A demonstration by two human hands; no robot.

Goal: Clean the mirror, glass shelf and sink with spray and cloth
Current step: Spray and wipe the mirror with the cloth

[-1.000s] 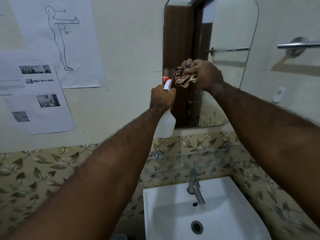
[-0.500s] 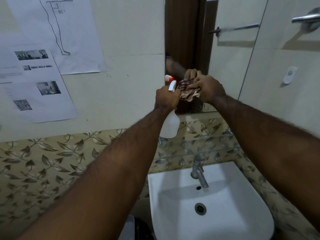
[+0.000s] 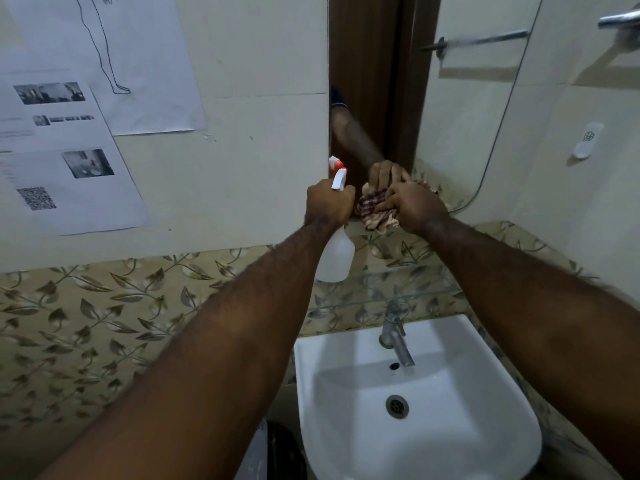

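Observation:
A wall mirror hangs above a glass shelf and a white sink. My right hand grips a checked brown cloth and presses it against the mirror's bottom left corner. My left hand holds a white spray bottle with an orange and white trigger head, just left of the cloth, with the bottle body hanging down over the shelf's left end. The mirror reflects my hand and forearm.
A metal tap stands at the sink's back rim. Printed papers are stuck on the wall at left. A towel rail and a small white wall fitting lie right of the mirror. A dark bin sits below the sink.
My right hand has wiped the cloth down the mirror's left side to its bottom corner. My left hand with the bottle has stayed beside it. The view has tilted downward.

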